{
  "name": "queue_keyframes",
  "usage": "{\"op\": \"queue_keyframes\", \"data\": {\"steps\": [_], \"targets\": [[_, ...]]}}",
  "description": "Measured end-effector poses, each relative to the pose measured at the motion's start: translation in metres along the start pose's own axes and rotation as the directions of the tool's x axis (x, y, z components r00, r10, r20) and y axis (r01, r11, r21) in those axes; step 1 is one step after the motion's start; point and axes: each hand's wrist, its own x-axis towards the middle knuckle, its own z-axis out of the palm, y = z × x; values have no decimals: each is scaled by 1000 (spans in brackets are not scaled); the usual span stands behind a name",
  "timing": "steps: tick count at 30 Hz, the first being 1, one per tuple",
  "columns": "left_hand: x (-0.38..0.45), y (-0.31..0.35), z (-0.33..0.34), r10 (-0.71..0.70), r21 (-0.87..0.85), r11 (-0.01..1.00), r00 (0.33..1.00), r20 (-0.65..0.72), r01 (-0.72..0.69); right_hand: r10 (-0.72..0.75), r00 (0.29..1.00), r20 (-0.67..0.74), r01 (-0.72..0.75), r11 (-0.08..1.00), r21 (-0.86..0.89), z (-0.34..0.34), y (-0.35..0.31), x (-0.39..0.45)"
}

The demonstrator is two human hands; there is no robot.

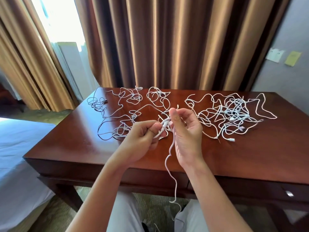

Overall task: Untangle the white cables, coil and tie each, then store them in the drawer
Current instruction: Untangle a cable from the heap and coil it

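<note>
Several white cables lie tangled across the dark wooden desk (70, 144): a loose spread at the left (123, 113) and a denser knot at the right (234, 114). My left hand (142, 139) pinches the white plug end of one cable (163, 126) above the desk's middle. My right hand (185, 131) pinches the same cable just beside the plug, fingers curled. That cable's free length (170, 166) hangs down past the desk's front edge toward my lap. The drawer front (250, 188) with a metal pull (289, 193) is shut.
Brown curtains (167, 44) hang behind the desk. A bed with white sheets (18, 148) stands at the left. Paper notes (292, 58) are stuck on the grey wall at the right. Carpet shows under the desk.
</note>
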Motion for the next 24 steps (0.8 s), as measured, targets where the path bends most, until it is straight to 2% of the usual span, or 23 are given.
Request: {"op": "queue_keyframes", "data": {"steps": [3, 5, 7, 10, 13, 15, 18, 20, 22, 24], "targets": [[0, -1, 8, -29, -256, 967, 997, -69, 10, 26, 996, 84, -17, 995, -102, 6, 7, -12], [1, -3, 11, -52, -304, 953, 994, -99, 19, 40, 989, 141, -14, 983, -185, 6, 15, -21], [1, -2, 13, -53, -203, 979, 991, -125, 27, 57, 990, 132, -29, 978, -208, 4, 21, -25], [1, -7, 13, 104, 139, 987, 984, -145, -84, 75, 994, 74, -60, 980, -190, 8, 21, -26], [1, -13, 13, 261, 476, 862, 957, -126, -173, 185, 982, 47, -183, 982, -42, 15, 13, -25], [0, -14, 14, 305, 640, 749, 947, -101, -172, 227, 973, 51, -225, 974, -32, 17, 11, -24], [-2, -9, 13, 278, 728, 663, 960, -25, -173, 191, 980, 62, -181, 973, -141, 15, 9, -22], [-3, -5, 9, 232, 764, 627, 973, 7, -154, 216, 971, 97, -196, 963, -186, 11, 6, -20], [-4, -4, 8, 228, 745, 651, 974, -8, -146, 234, 959, 162, -193, 952, -236, 6, 3, -19], [-5, -4, 9, 265, 681, 717, 962, -69, -149, 221, 954, 201, -157, 943, -294, 3, 2, -19]]}}
